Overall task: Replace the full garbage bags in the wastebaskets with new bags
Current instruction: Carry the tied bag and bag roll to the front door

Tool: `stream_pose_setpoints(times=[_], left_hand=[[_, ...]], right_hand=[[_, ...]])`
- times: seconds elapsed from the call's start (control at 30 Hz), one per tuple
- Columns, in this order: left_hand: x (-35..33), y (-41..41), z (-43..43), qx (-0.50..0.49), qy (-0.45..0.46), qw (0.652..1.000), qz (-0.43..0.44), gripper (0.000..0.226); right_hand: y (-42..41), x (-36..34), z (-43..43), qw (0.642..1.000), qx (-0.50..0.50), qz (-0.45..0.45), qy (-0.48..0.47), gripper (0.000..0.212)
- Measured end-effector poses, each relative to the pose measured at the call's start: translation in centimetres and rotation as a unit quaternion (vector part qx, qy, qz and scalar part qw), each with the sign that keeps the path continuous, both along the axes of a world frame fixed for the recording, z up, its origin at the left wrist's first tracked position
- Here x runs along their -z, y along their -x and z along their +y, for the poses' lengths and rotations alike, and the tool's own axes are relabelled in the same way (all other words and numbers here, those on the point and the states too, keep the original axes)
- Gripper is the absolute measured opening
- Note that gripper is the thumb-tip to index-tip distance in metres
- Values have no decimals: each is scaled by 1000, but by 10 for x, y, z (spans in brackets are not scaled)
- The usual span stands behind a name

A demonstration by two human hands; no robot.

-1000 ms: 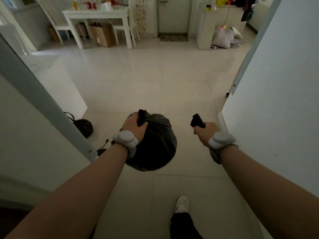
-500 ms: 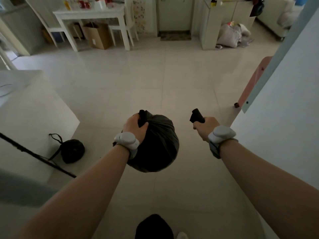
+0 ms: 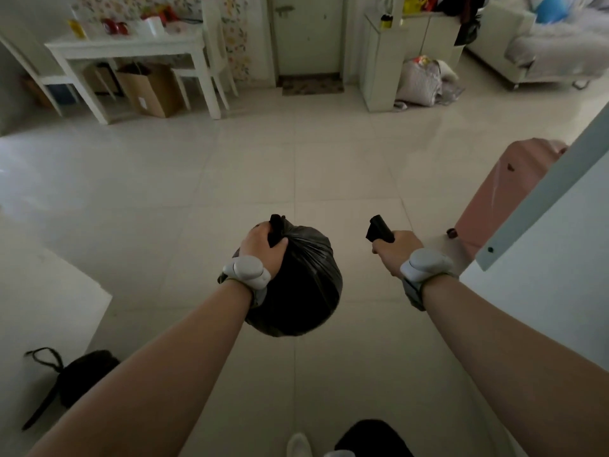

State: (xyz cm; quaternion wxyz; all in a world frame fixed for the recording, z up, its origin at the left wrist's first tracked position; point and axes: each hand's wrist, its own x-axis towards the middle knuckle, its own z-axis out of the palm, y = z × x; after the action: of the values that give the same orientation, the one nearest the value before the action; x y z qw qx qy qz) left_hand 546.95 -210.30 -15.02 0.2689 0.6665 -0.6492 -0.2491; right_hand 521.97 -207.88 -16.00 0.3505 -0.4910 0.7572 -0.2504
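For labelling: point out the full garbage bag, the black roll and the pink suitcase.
full garbage bag (image 3: 306,285), head view, bulging side below the knot.
black roll (image 3: 379,227), head view, its exposed end.
pink suitcase (image 3: 501,192), head view, broad face.

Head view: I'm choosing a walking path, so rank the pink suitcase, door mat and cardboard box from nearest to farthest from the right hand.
From the right hand, gripping a black roll:
1. Pink suitcase, just ahead on the right.
2. Door mat, straight ahead at the far door.
3. Cardboard box, far left under the white table.
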Motion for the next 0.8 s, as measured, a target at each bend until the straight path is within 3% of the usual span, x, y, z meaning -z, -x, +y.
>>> stream_pose_setpoints(times=[0.37, 0.8], left_hand=[[15, 80, -237, 9, 9, 1000, -7, 33], [11, 157, -495, -40, 5, 999, 18, 32]], right_hand=[[85, 15, -226, 999, 18, -31, 2, 21], [162, 10, -501, 1000, -20, -11, -13, 40]])
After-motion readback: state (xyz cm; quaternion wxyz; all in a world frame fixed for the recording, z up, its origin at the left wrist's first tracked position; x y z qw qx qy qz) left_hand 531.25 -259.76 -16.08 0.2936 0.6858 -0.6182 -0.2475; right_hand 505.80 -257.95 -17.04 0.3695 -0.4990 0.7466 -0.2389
